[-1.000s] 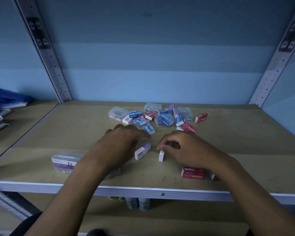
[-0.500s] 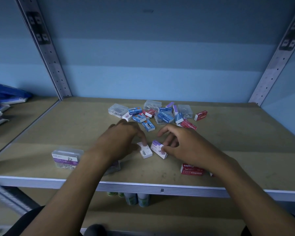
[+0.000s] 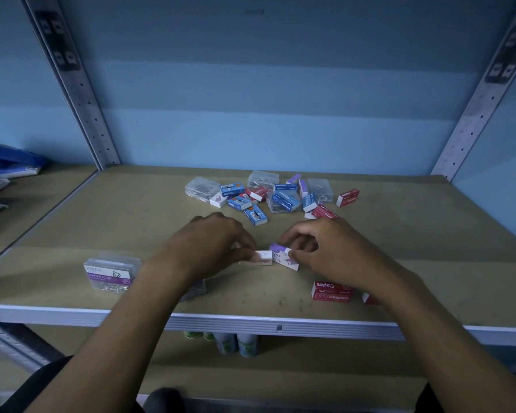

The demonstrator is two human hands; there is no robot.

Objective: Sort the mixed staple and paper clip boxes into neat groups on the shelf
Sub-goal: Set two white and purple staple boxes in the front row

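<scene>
My left hand (image 3: pixel 209 248): fingertips pinching the white staple box (image 3: pixel 261 257), flat on the shelf (image 3: pixel 102 228).
My right hand (image 3: pixel 325 251): fingers curled round the purple-and-white staple box (image 3: pixel 283 257), its end touching the white one.
Beyond my hands: mixed pile (image 3: pixel 268 195) of blue, red, purple and clear boxes.
Left of my left hand: clear paper clip box (image 3: pixel 111 272).
Under my right wrist: red staple boxes (image 3: pixel 331 292).
</scene>
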